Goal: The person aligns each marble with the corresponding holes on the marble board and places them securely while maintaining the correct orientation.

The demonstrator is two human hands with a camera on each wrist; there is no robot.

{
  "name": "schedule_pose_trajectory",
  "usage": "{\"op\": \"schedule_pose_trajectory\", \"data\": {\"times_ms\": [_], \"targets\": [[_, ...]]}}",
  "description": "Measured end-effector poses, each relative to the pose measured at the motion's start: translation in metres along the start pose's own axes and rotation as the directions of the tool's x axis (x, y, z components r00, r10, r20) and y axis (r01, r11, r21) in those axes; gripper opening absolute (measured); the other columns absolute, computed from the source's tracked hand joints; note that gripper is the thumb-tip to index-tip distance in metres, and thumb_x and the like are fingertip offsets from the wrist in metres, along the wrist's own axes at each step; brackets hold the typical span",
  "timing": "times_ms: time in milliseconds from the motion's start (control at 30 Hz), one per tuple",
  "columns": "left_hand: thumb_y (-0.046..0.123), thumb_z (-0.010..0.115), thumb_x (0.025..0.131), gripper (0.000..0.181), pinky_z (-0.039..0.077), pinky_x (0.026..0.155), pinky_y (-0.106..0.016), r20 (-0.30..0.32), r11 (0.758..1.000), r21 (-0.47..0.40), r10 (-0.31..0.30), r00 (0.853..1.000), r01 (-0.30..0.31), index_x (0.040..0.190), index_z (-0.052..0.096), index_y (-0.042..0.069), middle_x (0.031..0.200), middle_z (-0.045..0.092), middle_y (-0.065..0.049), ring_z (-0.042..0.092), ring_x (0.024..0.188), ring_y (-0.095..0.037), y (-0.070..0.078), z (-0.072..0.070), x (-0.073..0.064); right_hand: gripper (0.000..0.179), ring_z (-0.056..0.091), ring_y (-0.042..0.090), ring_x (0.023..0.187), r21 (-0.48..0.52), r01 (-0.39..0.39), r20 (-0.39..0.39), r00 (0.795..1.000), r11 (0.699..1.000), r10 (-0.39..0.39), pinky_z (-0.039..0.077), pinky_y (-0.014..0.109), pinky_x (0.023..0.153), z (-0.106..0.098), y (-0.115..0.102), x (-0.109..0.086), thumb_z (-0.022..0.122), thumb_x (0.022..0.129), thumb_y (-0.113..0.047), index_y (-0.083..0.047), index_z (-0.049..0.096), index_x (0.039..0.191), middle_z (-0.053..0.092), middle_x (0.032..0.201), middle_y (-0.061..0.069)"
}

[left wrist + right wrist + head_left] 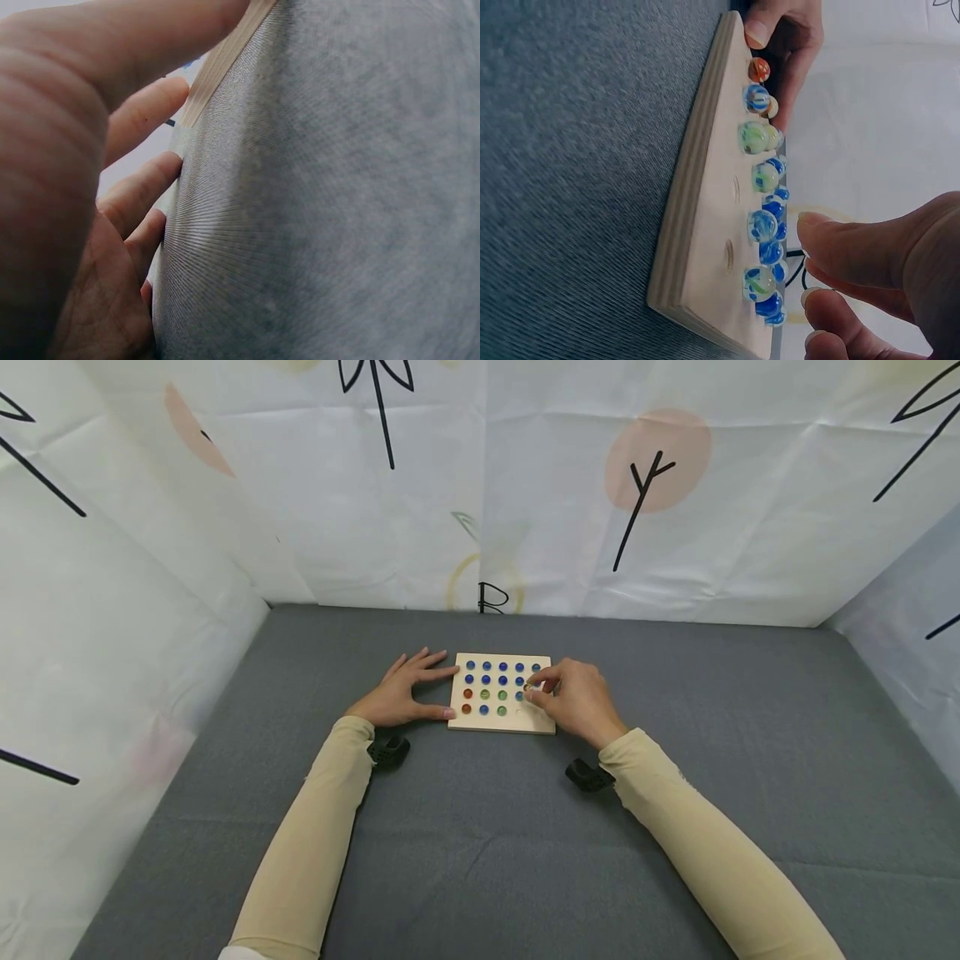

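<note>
A pale wooden board [536, 718] lies on the grey cloth, with rows of glass marbles [485, 680] in its holes. Most are blue; some are green, and orange ones [467, 694] stand at the left side. Two bare hollows [736, 189] show in the near row, toward the right. My left hand [402, 692] steadies the left side, thumb and forefinger spread along the edge. Over the right side is my right hand [581, 697], thumb and forefinger bent close together. In the right wrist view these fingertips are apart from the marbles, and I see none between them.
Grey cloth [480, 843] covers the tabletop around the board. A white printed sheet [540, 485] rises behind the table, with more sheeting at both sides. Black wrist devices [588, 775] sit below each hand.
</note>
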State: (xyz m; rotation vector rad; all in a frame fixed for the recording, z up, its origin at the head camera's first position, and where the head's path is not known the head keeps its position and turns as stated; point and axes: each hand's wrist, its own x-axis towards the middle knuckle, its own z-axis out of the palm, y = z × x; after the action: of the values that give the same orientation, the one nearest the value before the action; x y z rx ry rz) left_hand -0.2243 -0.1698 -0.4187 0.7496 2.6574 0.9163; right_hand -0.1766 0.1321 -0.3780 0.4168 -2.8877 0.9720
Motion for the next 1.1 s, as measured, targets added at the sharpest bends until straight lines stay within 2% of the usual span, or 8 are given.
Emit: {"op": "schedule_pose_trajectory", "data": {"times_ms": [500,733,1100], "targets": [[0.041,0.083,0.086,0.080,-0.006,0.122,-0.046,0.000,1.000,0.002,-0.003,1.000,0.003,0.154,0.048,0.020,0.166,0.024,-0.006,0.003,0.156,-0.027,0.003,-0.001,-0.001,0.014,0.053,0.014,0.060,0.005,0.059,0.013,0.998,0.998,-0.059,0.042,0.033,0.056,0.009,-0.003,-0.013,0.082,0.088,-0.017,-0.008,0.083,0.099,0.064,0.078,0.004],[0.040,0.083,0.086,0.079,-0.006,0.122,-0.046,-0.001,1.000,-0.007,0.001,1.000,-0.001,0.154,0.048,0.019,0.166,0.025,-0.006,0.003,0.156,-0.026,0.001,0.000,-0.001,0.015,0.053,0.013,0.061,0.005,0.051,0.043,0.998,0.999,-0.051,0.041,0.033,0.058,0.014,-0.001,-0.015,0.082,0.089,-0.018,-0.010,0.083,0.101,0.065,0.076,0.001],[0.041,0.083,0.086,0.079,-0.006,0.122,-0.046,-0.007,1.000,-0.004,0.002,1.000,-0.002,0.154,0.048,0.019,0.166,0.025,-0.006,0.004,0.156,-0.026,0.002,0.000,0.000,0.015,0.054,0.013,0.061,0.001,0.060,0.045,0.997,0.998,-0.060,0.041,0.033,0.056,0.016,0.000,-0.014,0.081,0.089,-0.017,-0.010,0.083,0.101,0.067,0.075,0.001]]}}
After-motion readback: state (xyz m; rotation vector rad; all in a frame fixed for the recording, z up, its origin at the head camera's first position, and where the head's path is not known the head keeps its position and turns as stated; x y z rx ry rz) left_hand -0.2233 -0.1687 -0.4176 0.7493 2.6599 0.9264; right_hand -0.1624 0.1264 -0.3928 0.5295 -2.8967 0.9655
